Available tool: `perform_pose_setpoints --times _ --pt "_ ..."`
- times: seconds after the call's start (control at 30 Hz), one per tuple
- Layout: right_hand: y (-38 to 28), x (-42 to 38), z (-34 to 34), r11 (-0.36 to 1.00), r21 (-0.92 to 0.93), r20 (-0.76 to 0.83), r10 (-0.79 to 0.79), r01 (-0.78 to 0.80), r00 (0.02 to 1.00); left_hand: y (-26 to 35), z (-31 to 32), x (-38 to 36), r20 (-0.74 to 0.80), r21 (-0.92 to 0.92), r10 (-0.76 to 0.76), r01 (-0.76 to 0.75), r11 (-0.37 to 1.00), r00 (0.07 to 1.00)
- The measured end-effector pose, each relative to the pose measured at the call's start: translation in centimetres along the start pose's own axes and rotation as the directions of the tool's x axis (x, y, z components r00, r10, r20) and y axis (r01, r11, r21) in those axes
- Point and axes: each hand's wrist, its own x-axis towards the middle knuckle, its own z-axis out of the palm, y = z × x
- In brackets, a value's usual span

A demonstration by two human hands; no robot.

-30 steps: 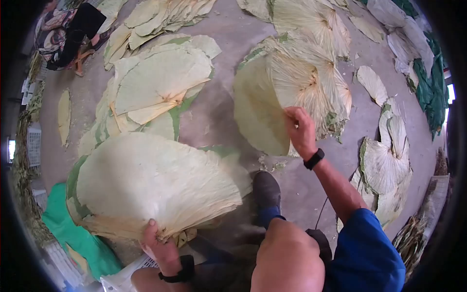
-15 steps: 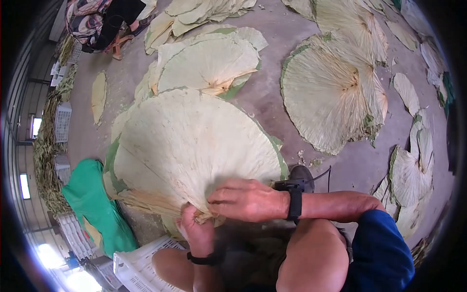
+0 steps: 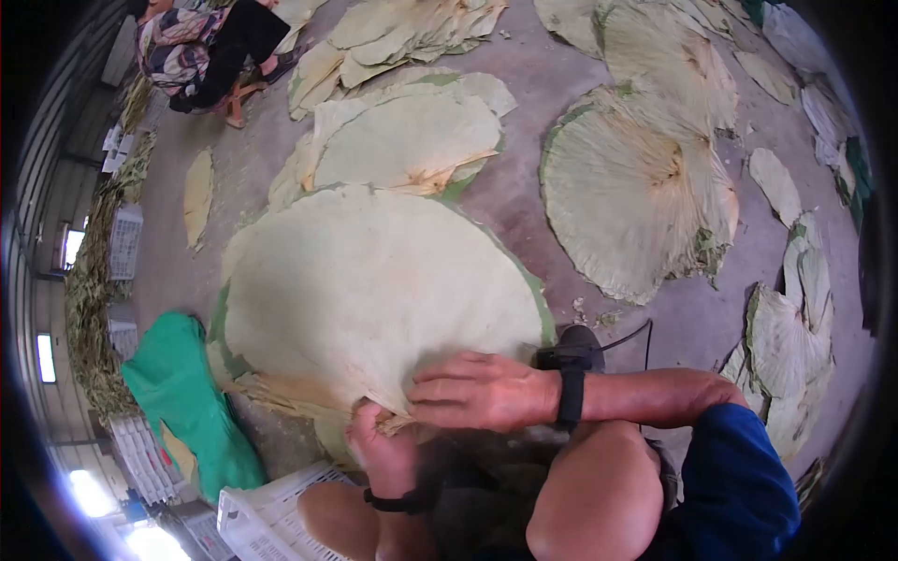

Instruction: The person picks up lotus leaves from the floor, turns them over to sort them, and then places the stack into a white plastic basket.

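Observation:
A large, pale, dried round leaf [image 3: 374, 271], possibly a lotus leaf, lies on a stack of similar leaves in front of me, green showing at their edges. The fingers of my left hand [image 3: 385, 451] are closed on the gathered brown base of the leaf at its near edge. From the right, my right hand [image 3: 486, 391] rests on the leaf beside that base, fingers stretched toward my left hand. Its thumb is hidden, and I see nothing else held in it. A dark strap circles each wrist.
More leaf stacks lie on the floor ahead [image 3: 402, 131] and to the right [image 3: 627, 187]. Green cloth [image 3: 187, 402] and a white plastic crate [image 3: 267, 519] are at my left. Another person [image 3: 201, 56] sits at the upper left. A cable [image 3: 648, 360] runs near my shoe.
The view has tilted slightly, so the floor and leaves sit lower and more of the other person shows. Both hands stay at the leaf's base with only small shifts.

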Motion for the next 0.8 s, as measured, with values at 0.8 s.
perform_pose_setpoints --times 0.8 --pt "13.4 -16.5 -4.7 0.3 0.843 -0.193 0.944 -0.447 0.269 -1.8 -2.7 2.9 -0.163 -0.578 -0.3 0.155 0.801 0.94"
